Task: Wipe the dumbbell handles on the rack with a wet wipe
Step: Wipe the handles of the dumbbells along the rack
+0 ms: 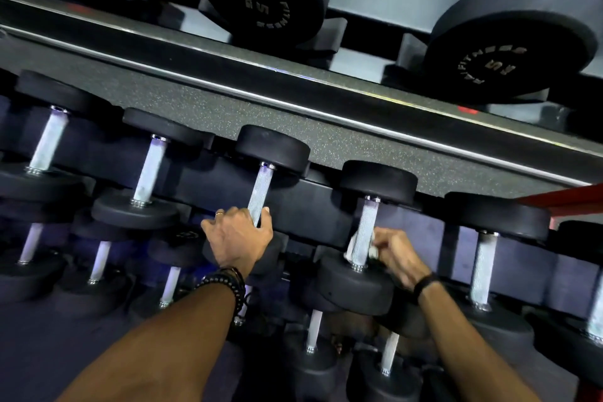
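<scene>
Head view: both hands on neighbouring dumbbell handles on the rack's [293, 114] middle shelf.
The left hand [238, 235] grips the lower end of one knurled handle [260, 192]; the right hand [393, 251] pinches a white wet wipe [350, 246] wrapped around the next handle [365, 232], just above its near weight head.

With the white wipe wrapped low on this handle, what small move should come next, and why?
Probably slide the right hand up the knurled silver dumbbell handle, keeping the white wet wipe wrapped round it: the wipe sits at the handle's lower end, and the upper part looks uncovered.
</scene>
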### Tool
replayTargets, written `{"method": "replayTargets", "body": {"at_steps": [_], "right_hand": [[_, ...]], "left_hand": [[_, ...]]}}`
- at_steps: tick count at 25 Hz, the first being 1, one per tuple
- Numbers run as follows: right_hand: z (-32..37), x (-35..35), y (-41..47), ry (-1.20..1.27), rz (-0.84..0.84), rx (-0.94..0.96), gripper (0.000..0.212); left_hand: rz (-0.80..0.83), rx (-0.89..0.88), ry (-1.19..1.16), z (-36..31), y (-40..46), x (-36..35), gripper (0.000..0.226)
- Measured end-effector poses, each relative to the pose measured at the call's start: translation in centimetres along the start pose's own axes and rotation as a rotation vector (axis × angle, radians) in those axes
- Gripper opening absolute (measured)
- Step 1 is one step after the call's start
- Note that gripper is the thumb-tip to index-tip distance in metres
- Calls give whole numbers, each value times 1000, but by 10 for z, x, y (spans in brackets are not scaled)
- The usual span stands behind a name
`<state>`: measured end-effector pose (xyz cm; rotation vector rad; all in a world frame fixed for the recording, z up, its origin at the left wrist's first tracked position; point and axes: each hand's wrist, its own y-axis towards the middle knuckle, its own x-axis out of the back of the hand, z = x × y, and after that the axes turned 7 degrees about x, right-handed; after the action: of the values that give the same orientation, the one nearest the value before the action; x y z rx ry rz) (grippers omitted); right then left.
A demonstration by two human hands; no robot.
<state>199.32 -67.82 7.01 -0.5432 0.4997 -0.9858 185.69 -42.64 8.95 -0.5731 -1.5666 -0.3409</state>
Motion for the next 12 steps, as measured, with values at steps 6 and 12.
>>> {"method": "replayTargets", "body": {"at_steps": [6,12], "right_hand": [[-9,-12,7,-14,16,-60,19],[22,-28,51,45,-200,-33,22]], "left_hand": [[-13,5,-11,0,-1,0,56],[-25,13,-2,-1,1,-2,57]]}}
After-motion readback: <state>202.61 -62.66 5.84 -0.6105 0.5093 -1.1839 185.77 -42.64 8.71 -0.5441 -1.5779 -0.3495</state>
